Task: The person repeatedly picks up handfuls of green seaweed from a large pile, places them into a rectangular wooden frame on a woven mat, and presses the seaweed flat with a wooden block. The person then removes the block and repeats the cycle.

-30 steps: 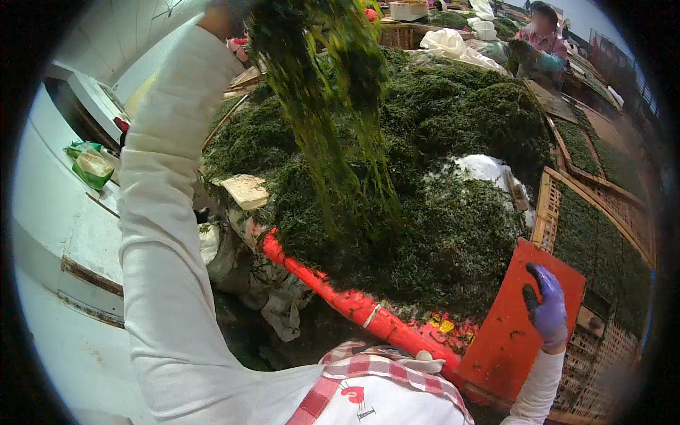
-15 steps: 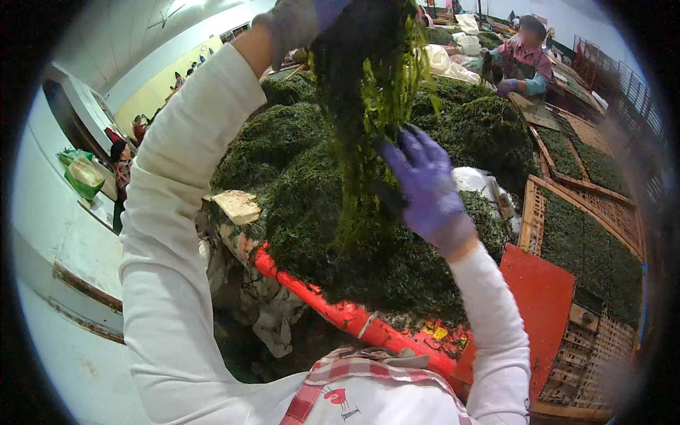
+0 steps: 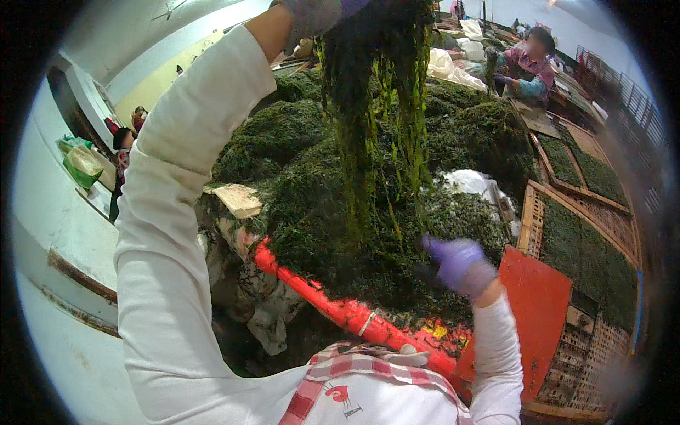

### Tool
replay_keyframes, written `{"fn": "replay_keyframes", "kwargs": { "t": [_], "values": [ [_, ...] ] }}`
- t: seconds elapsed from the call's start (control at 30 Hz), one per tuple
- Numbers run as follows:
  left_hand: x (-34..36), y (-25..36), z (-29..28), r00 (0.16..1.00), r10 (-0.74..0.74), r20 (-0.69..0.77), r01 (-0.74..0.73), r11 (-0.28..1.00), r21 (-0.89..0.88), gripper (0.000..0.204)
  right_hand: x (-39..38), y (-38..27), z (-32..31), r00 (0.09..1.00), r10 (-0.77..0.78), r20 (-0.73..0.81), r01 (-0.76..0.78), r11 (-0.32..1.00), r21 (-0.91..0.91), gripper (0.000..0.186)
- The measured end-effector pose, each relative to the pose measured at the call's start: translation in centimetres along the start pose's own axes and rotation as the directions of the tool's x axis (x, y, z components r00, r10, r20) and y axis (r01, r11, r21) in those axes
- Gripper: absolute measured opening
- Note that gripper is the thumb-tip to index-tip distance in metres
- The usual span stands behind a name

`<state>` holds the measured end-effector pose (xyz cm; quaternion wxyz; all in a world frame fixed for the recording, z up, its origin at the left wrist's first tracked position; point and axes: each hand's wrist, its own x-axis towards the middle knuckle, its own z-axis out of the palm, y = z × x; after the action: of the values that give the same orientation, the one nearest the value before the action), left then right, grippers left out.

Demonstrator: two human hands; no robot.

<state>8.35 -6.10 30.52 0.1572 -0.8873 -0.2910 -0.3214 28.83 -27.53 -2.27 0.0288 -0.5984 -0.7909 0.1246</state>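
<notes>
The left arm extends up the left side of the frame; at the upper edge, the gloved left hand (image 3: 313,15) is closed on a clump (image 3: 354,64) of stringy, dark green strands hanging at upper centre. The purple-gloved right hand (image 3: 462,265), right of centre, points leftward before the matted green heap (image 3: 273,149); motion blur means its grip cannot be told. A flat red board (image 3: 531,304) slants at lower right, near a wooden frame (image 3: 528,219). The left fingertips are cut off or hidden.
</notes>
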Motion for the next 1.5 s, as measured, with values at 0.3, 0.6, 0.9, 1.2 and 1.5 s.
{"fn": "replay_keyframes", "kwargs": {
  "t": [0.3, 0.6, 0.9, 1.2, 1.5],
  "values": [
    [-2.4, -1.5, 0.6, 1.000, 0.006, 0.012, -0.006, 1.000, 0.007, 0.035, 8.0, -6.2, -6.7, 0.953, 0.018, -0.302, 0.265, -0.534, 0.803, 0.046],
    [-5.7, -6.2, 4.0, 0.999, 0.002, 0.047, -0.004, 0.999, 0.038, 0.037, 7.6, -8.8, 3.2, 0.949, -0.218, -0.229, 0.243, 0.044, 0.969, 0.025],
    [-17.6, -6.0, 16.8, 0.904, 0.044, 0.426, -0.016, 0.998, -0.069, 0.053, 3.6, -8.0, 1.2, 0.989, -0.142, 0.038, -0.082, -0.320, 0.944, 0.035],
    [-35.7, 5.3, 26.1, 0.883, -0.192, 0.428, 0.438, 0.662, -0.608, 0.035, 5.1, -6.8, -4.7, 0.998, 0.062, 0.023, -0.017, -0.098, 0.995, 0.024],
    [-41.6, 0.8, 30.6, 0.803, -0.492, 0.336, 0.579, 0.779, -0.242, 0.038, 4.1, -1.0, -9.6, 0.895, -0.177, -0.410, 0.368, -0.228, 0.901, 0.034]
  ]
}}
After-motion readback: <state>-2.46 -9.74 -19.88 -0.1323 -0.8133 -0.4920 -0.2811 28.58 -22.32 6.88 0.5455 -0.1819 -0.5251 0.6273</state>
